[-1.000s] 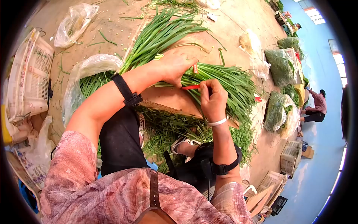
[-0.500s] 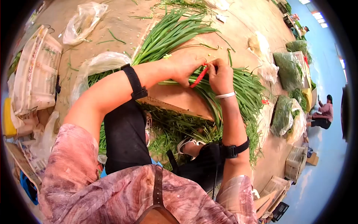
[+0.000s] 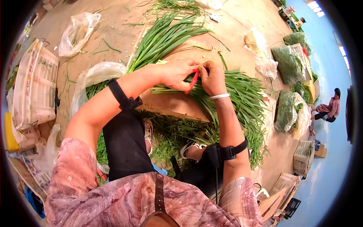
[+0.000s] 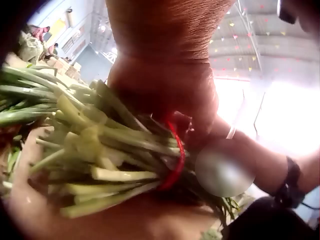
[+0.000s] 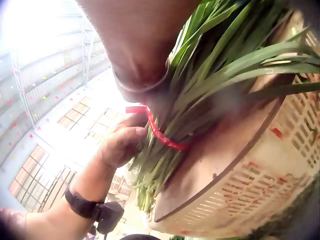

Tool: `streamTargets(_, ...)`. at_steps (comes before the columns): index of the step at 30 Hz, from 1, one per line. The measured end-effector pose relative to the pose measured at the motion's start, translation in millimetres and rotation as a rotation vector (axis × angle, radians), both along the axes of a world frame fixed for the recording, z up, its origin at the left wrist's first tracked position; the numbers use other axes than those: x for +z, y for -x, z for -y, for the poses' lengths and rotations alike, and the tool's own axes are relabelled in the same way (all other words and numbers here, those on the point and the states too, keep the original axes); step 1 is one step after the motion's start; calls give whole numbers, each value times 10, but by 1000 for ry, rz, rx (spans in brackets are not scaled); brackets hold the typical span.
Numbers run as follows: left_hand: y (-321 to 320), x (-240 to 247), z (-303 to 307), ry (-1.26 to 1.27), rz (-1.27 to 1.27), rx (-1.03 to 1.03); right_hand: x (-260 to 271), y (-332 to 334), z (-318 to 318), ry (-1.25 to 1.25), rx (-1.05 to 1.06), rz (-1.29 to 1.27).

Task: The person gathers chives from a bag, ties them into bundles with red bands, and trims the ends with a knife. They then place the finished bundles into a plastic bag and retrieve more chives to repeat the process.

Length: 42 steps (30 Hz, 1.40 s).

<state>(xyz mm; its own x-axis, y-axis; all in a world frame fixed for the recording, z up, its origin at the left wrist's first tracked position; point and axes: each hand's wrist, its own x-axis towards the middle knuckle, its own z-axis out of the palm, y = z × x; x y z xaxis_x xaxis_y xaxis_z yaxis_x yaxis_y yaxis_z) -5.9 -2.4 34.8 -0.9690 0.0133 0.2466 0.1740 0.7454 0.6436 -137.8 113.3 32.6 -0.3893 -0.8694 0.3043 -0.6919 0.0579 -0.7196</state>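
A bunch of long green chives (image 3: 238,94) lies across a wooden board (image 3: 172,101), pale cut ends toward the left. A red tie (image 3: 194,81) loops round its stalks, which also shows in the left wrist view as a red band (image 4: 177,155). My left hand (image 3: 176,75) grips the bunch from above, just left of the tie. Close beside it, my right hand (image 3: 212,78) pinches the tie at the top of the bunch. One short red end (image 5: 135,109) sticks out between the hands in the right wrist view.
Behind the hands lies another pile of chives (image 3: 162,41). The board rests on a white slatted basket (image 5: 240,192). Loose greens (image 3: 170,130) cover the floor by the feet. A clear plastic bag (image 3: 96,72) and white crates (image 3: 41,85) stand left; bagged greens (image 3: 286,66) stand right.
My right hand has lifted the red tie from the near side up over the bunch to my left hand's fingertips. The tie now curves round the stalks. My left hand keeps its hold.
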Motion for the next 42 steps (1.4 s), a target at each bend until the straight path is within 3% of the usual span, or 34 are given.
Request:
streamTargets(3,120,-67,80,3,-170,-45,16,6,5,-15,-5,60)
streamTargets(4,117,-41,-1,-1,-66,82,52,3,-6,-14,-2,42)
streamTargets(5,141,-62,-32,2,-65,76,52,6,-6,-11,-8,43)
streamTargets(7,178,-156,-99,-52,-134,264,40,9,-25,11,-19,54)
streamTargets(8,192,-197,-118,-136,-26,318,39,9,-30,14,-24,54)
streamTargets(11,135,-145,-237,-64,-140,464,27,-13,-32,72,-44,73)
streamTargets(13,73,-185,-292,-51,-146,453,55,-62,-68,92,-11,-93)
streamTargets(15,49,-230,-308,2,-409,448,99,-126,-127,-22,-75,-282)
streamTargets(19,26,-377,-288,14,-449,508,249,-326,-259,-69,-131,-568)
streamTargets(21,42,-353,-321,12,-471,513,279,-460,-342,-68,-183,-593)
streamTargets(25,96,-318,-364,76,-428,638,166,-695,-449,78,-234,-323)
streamTargets(27,123,-301,-350,122,-431,645,182,-780,-443,149,-226,366)
streamTargets(28,126,-287,-352,85,-434,649,150,-789,-414,152,-233,361)
streamTargets(30,157,-297,-330,40,-524,643,68,-793,-351,302,-275,951)
streamTargets(31,156,-305,-321,40,-527,640,59,-803,-324,305,-277,948)
streamTargets(33,146,-314,-299,-290,-369,683,62,-817,-260,321,-151,783)
streamTargets(34,150,-330,-293,-398,-424,628,44,-799,-196,344,-163,689)
streamTargets(37,84,-204,-351,-190,-354,674,44,-648,-24,490,-221,811)
streamTargets(38,99,-212,-358,-115,-436,636,3,-596,27,547,-238,839)
streamTargets(42,69,-161,-401,-51,-490,616,98,-491,60,564,-289,1104)
